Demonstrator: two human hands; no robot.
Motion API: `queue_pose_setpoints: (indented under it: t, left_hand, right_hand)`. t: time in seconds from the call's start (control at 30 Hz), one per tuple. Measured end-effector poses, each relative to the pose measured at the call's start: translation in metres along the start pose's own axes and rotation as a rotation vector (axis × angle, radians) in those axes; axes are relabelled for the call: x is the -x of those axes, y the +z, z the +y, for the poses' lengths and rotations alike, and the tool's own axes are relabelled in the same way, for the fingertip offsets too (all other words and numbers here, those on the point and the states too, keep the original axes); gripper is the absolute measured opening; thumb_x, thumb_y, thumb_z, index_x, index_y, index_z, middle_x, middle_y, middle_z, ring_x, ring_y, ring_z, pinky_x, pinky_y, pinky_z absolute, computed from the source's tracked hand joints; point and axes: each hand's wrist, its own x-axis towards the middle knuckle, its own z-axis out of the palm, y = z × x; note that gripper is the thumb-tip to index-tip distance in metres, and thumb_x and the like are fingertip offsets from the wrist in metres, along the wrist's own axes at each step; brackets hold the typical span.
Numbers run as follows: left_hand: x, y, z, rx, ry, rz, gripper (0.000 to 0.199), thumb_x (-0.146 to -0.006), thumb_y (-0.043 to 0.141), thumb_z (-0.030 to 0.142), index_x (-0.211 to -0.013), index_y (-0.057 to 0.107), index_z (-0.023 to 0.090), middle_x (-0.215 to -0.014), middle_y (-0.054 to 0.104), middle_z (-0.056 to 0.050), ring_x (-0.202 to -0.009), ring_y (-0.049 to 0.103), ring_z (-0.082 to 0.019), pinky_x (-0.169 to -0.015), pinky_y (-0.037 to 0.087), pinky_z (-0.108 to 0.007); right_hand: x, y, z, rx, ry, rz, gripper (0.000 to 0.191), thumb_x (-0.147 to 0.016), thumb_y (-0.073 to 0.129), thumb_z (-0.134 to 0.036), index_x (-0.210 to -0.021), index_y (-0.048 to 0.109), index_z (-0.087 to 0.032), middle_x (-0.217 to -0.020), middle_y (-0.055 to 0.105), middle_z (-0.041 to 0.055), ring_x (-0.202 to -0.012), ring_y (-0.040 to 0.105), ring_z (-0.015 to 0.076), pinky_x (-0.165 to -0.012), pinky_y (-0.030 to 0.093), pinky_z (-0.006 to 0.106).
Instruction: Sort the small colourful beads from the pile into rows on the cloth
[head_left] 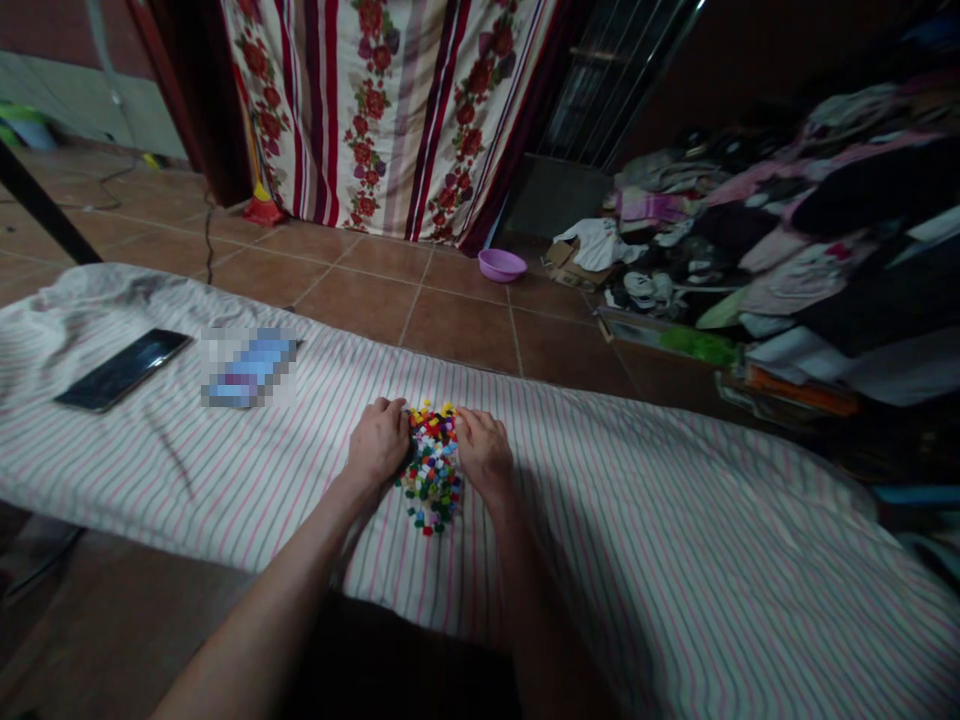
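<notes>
Head view: there's a pile of tiny coloured pieces (429, 472) sitting on a striped cloth (637, 520), spread into a rough strip that runs from 12 to 6 o'clock. Yellow bits bunch up at the 12 end, and a red piece (427, 531) sits right down at 6.

Taking the pile as the clock centre, the left hand (380, 438) is at about 10 and the right hand (484, 450) between 2 and 3, both right at its edges. Fingers are curled in on both. Whether either grip is actually pinching a piece, I honestly can't tell, they're too small from here.

Handling-wise, they look like hard plastic to me, so probably super light, stiff and not really breakable. My guess is they're a bit slick and love to skitter, though the soft cloth should help slow them down. For one piece I'd use thumb and fingertip across opposite sides; for a bunch, cup both hands from 9 and 3 and squeeze gently inward.
</notes>
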Motion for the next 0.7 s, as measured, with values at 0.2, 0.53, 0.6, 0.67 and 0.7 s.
queue_pose_setpoints:
  t: [0.2, 0.53, 0.6, 0.67, 0.7]
  left_hand:
    - [-0.004, 0.009, 0.017, -0.019, 0.076, -0.014, 0.038, -0.096, 0.035, 0.026, -0.125, 0.059, 0.022, -0.116, 0.064, -0.008, -0.109, 0.056, -0.022, -0.09, 0.047, -0.033]
    - [-0.007, 0.007, 0.019, 0.214, 0.046, -0.067, 0.039, -0.089, 0.043, 0.021, -0.122, 0.064, 0.021, -0.12, 0.066, -0.008, -0.106, 0.063, -0.02, -0.095, 0.048, -0.032]
    - [-0.005, 0.005, 0.017, 0.263, 0.043, -0.083, 0.04, -0.088, 0.043, 0.019, -0.123, 0.063, 0.021, -0.121, 0.066, -0.008, -0.105, 0.065, -0.019, -0.095, 0.049, -0.033]
    - [-0.003, 0.004, 0.014, 0.308, 0.053, -0.076, 0.041, -0.087, 0.043, 0.017, -0.123, 0.062, 0.02, -0.121, 0.066, -0.008, -0.103, 0.065, -0.018, -0.094, 0.05, -0.032]
    - [-0.001, 0.004, 0.012, 0.333, 0.064, -0.066, 0.042, -0.086, 0.043, 0.016, -0.123, 0.062, 0.02, -0.12, 0.067, -0.008, -0.102, 0.066, -0.018, -0.094, 0.051, -0.032]
  right_hand:
    - [-0.002, 0.002, -0.008, -0.109, -0.045, -0.028, 0.038, -0.098, 0.037, -0.026, -0.119, 0.067, -0.019, -0.113, 0.067, 0.0099, -0.102, 0.058, 0.0217, -0.095, 0.043, 0.036]
    - [-0.006, 0.004, -0.008, -0.615, -0.01, -0.145, 0.038, -0.092, 0.039, -0.024, -0.118, 0.067, -0.021, -0.12, 0.068, 0.0076, -0.116, 0.06, 0.0183, -0.105, 0.044, 0.035]
    - [-0.004, 0.002, -0.011, -0.637, -0.017, -0.174, 0.038, -0.089, 0.041, -0.023, -0.118, 0.066, -0.02, -0.121, 0.067, 0.0087, -0.116, 0.06, 0.0193, -0.105, 0.045, 0.036]
    - [-0.003, -0.001, -0.014, -0.643, -0.025, -0.187, 0.039, -0.088, 0.042, -0.021, -0.118, 0.067, -0.019, -0.121, 0.067, 0.0095, -0.116, 0.06, 0.0199, -0.105, 0.045, 0.037]
    - [-0.002, -0.004, -0.016, -0.648, -0.025, -0.188, 0.039, -0.088, 0.042, -0.02, -0.118, 0.067, -0.018, -0.121, 0.067, 0.0095, -0.116, 0.06, 0.0198, -0.105, 0.045, 0.037]
